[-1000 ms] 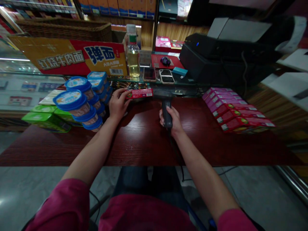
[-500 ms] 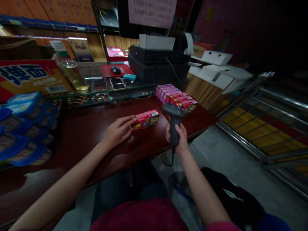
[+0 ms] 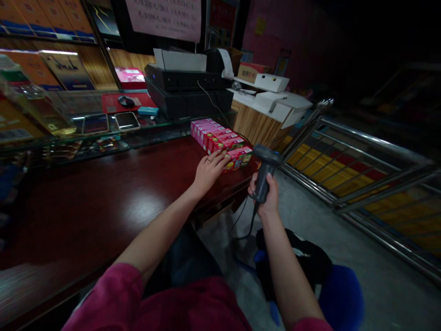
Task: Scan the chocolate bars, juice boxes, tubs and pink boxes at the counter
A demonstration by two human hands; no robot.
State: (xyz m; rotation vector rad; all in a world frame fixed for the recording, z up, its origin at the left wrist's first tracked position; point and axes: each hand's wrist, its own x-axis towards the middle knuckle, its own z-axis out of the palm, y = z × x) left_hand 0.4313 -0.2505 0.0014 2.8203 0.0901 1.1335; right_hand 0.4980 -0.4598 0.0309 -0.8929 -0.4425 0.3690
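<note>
While the right grip [image 3: 270, 201] is wrapped around a dark scanner [image 3: 268, 156] right of the middle of the frame, the left grip [image 3: 207, 174] touches the nearest red box [image 3: 240, 160], and I cannot tell if it pinches it. That box is near the middle of the frame, at the near end of a row of pink and red boxes [image 3: 215, 130] on the brown bench [image 3: 113, 184]. A phone [image 3: 127, 121] lies in the upper left, near a black mouse [image 3: 126, 101].
</note>
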